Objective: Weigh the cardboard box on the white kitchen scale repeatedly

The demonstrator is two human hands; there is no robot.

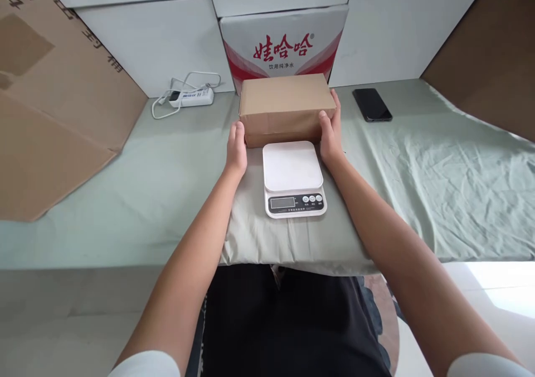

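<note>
A closed brown cardboard box (284,109) sits just behind the scale, in front of a printed carton. My left hand (237,147) grips its left end, thumb on the front edge. At the opposite end my right hand (331,132) is closed on the box, with the thumb on the front face and fingers around the side. Between my forearms lies a white digital kitchen scale (292,168). Its plate bears nothing, and its small display looks blank.
A white power strip (194,97) with a cable lies back left. Back right is a black phone (371,104). The white carton with red lettering (284,43) stands behind; large cardboard sheets (62,126) flank the green-clothed table (175,187).
</note>
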